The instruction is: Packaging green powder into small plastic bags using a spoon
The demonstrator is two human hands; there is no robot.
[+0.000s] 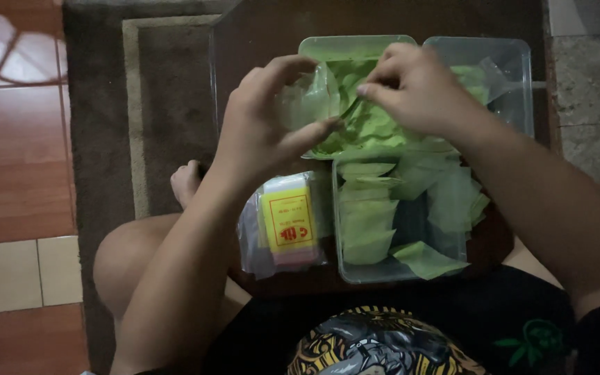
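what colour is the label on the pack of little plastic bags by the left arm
Yellow with red print, on the pack of clear bags; the head view shows it.

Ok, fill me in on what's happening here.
A seated person holds a small clear plastic bag open with the left hand while the right hand works at its mouth with green powder. Below sit a clear tub of filled green packets and a stack of empty bags.
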